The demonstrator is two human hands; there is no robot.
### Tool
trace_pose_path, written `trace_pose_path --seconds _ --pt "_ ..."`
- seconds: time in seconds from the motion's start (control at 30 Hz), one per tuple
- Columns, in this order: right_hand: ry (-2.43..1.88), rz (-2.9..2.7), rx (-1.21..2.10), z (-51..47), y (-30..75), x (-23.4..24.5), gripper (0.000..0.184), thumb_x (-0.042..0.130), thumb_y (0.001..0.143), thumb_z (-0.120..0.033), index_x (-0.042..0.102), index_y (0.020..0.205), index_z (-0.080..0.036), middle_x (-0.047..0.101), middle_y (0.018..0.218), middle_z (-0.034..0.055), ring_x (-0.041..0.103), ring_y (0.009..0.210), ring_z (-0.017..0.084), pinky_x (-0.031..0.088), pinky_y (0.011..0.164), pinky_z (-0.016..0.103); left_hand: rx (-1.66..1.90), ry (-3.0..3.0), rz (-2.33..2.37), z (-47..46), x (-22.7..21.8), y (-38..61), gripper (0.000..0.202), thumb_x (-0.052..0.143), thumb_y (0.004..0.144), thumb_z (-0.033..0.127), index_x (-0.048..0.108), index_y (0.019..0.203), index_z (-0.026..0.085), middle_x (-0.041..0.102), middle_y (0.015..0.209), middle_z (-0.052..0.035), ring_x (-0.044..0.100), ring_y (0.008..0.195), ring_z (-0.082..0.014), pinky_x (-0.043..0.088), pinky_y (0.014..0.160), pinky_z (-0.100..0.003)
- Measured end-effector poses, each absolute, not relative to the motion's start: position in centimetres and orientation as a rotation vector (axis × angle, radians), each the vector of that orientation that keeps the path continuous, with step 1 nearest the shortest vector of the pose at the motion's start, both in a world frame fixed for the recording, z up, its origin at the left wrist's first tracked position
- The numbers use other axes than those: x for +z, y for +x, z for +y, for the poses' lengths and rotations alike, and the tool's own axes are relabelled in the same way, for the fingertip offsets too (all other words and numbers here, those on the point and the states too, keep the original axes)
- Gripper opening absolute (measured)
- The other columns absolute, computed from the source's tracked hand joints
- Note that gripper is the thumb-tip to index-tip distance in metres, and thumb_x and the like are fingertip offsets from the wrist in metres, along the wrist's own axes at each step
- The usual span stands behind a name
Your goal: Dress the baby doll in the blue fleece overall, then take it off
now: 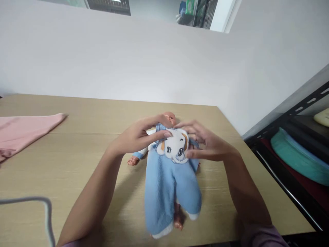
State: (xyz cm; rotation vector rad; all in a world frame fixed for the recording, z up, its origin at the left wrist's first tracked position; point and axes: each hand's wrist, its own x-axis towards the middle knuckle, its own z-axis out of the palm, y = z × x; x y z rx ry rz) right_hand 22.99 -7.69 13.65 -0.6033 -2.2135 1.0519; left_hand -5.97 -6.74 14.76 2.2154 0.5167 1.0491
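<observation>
A baby doll (169, 118) lies face up on the table, its head away from me. It wears a white top with a blue cuff. Over its body lie light blue fleece overalls (160, 181) with a white animal face on the bib (175, 145). My left hand (140, 135) pinches the bib's upper left corner by the strap, thumb in front. At the bib's right edge is my right hand (205, 142), thumb and fingers spread apart, the thumb by the animal face. One bare doll foot (178, 221) shows between the trouser legs; the doll's far arm is mostly hidden.
A pink cloth (28, 132) lies on the wooden table (84, 116) at the left. A grey cable-like loop (47, 212) rises at the lower left. White wall stands behind. Beyond the right edge, a black metal rack (280, 192) holds a teal item (295, 157).
</observation>
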Motion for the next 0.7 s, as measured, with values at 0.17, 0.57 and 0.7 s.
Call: trace_pose_path --seconds 0.17,0.57,0.7 --pt "-0.520 -2.496 0.962 -6.9 22.7 13.6 0.030 0.089 0.095 -0.045 0.078 0.110 -0.022 0.080 0.106 0.0030 0.074 0.093 0.020 0.061 0.086 0.033 0.929 2.198 0.455 -7.0 15.1 -5.7 0.016 0.068 0.112 0.037 0.072 0.117 0.022 0.074 0.108 -0.0081 0.072 0.093 -0.0189 0.059 0.081 -0.029" --pt "-0.708 -2.190 0.876 -7.2 23.4 12.7 0.034 0.079 0.101 -0.054 0.076 0.107 -0.021 0.072 0.091 0.0021 0.064 0.081 0.020 0.057 0.072 0.031 0.802 2.091 0.615 -5.3 14.6 -7.7 0.025 0.064 0.107 0.028 0.077 0.127 0.026 0.078 0.129 -0.0057 0.073 0.116 -0.0261 0.063 0.098 -0.036" --pt "-0.724 -2.163 0.900 -7.1 23.8 12.9 0.038 0.082 0.098 -0.054 0.080 0.115 -0.021 0.079 0.101 0.0046 0.071 0.089 0.023 0.062 0.079 0.034 1.003 1.876 0.579 -5.3 14.6 -7.0 0.023 0.059 0.110 0.035 0.073 0.099 0.020 0.072 0.085 -0.0036 0.067 0.079 -0.0190 0.058 0.077 -0.031"
